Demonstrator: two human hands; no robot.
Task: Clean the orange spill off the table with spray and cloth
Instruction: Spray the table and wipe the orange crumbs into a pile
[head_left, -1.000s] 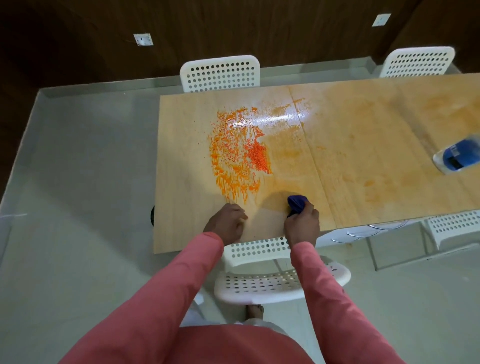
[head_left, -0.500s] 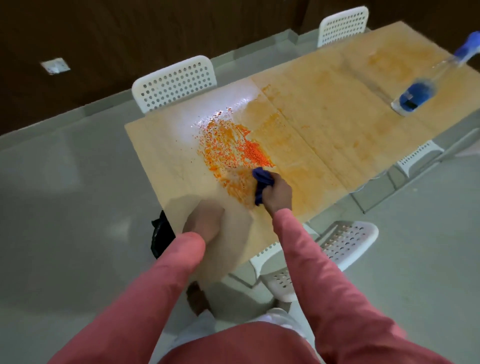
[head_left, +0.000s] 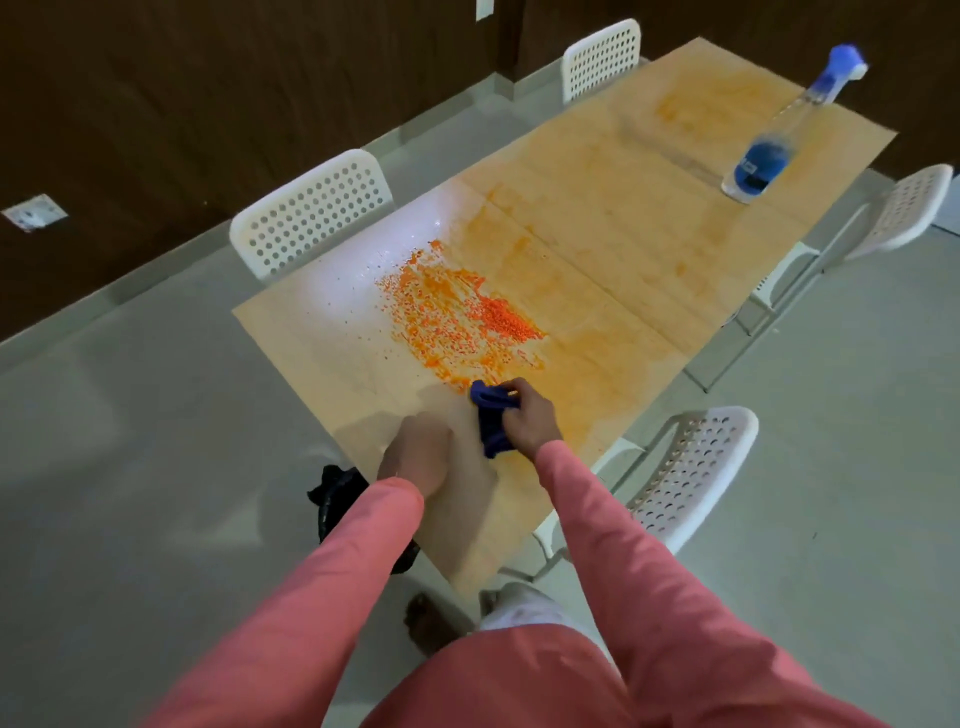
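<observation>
From the head view, the blue cloth (head_left: 493, 415) was gripped in the right hand (head_left: 530, 421) at the near edge of the orange spill (head_left: 457, 322); the left hand (head_left: 415, 457) was blurred, its state untold; the spray bottle (head_left: 763, 161) stood well apart on the table (head_left: 597, 208); firm overlapping strokes inward were judged best

We find no text that we can read. The bottle (head_left: 763, 161) at the far end of the worktop (head_left: 597, 218) carries a blue label with a small dark patch on it, but it is blurred and we make out no letters or numbers there. The white plate (head_left: 34, 212) on the dark wall shows no marking we can read either.
</observation>
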